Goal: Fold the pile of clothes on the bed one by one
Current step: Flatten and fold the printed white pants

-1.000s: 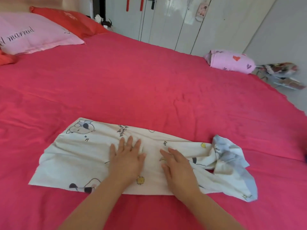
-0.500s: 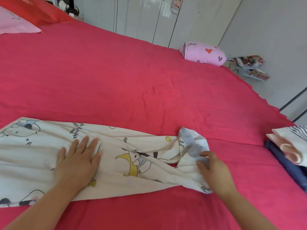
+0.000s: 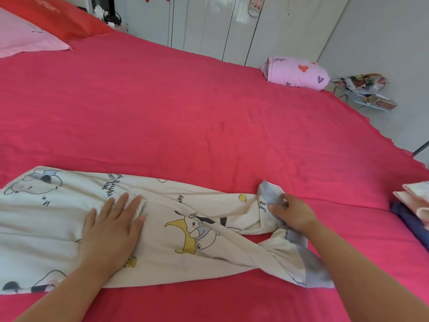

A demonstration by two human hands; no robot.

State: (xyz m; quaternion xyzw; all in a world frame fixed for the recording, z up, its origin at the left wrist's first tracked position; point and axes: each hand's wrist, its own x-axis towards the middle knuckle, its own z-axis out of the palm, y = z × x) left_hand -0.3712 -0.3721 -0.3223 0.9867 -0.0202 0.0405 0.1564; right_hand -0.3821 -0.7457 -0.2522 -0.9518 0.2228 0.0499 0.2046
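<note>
Cream cartoon-print pyjama trousers [image 3: 162, 205] lie flat on the red bed sheet [image 3: 185, 112], spanning 8 to 4 o'clock across the lower frame. The legs cross at the 4 o'clock end. Left hand [image 3: 111, 226] lies palm down on the fabric at 7 o'clock, fingers straight and spread, pressing. Right hand [image 3: 292, 212] is at 4 o'clock with fingers curled, pinching the far leg's grey cuff [image 3: 267, 194]. The near leg's cuff [image 3: 313, 268] lies loose at 5 o'clock. A pink heart-print bundle [image 3: 297, 73] sits at 1 o'clock near the bed edge. A folded stack [image 3: 413, 203] is at 3 o'clock, cut off by the frame. Pink pillow [image 3: 25, 38] and red pillow [image 3: 58, 17] are at 10 o'clock.
</note>
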